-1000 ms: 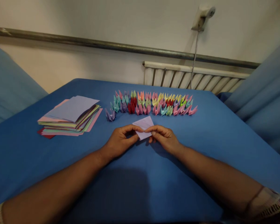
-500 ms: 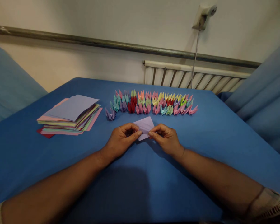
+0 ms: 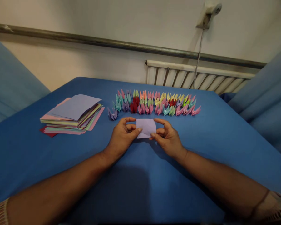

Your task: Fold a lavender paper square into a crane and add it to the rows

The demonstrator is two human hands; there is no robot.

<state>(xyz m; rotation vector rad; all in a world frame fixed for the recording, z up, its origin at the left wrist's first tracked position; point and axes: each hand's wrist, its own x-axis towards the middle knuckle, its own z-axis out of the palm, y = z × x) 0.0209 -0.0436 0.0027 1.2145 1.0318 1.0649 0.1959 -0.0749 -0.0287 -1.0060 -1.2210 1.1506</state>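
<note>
A small sheet of light purple paper is held up between my two hands, its face toward me and its edges nearly level. My left hand grips its left side, the thumb pressed on the lower front and the forefinger at the top corner. On the right side, my right hand pinches the lower corner with the thumb, while its forefinger touches the upper corner. The fingers behind the paper are partly hidden. Just beyond the hands stands a purple folded paper crane.
Rows of colourful folded paper cranes stand at the back of the blue-covered table. To the left lies a stack of coloured paper sheets. Behind are a wall pipe and a radiator; blue curtains hang at both sides.
The purple paper has turned from a tilted position to nearly level and upright. My forefingers have spread to its upper corners. The view has shifted slightly.
</note>
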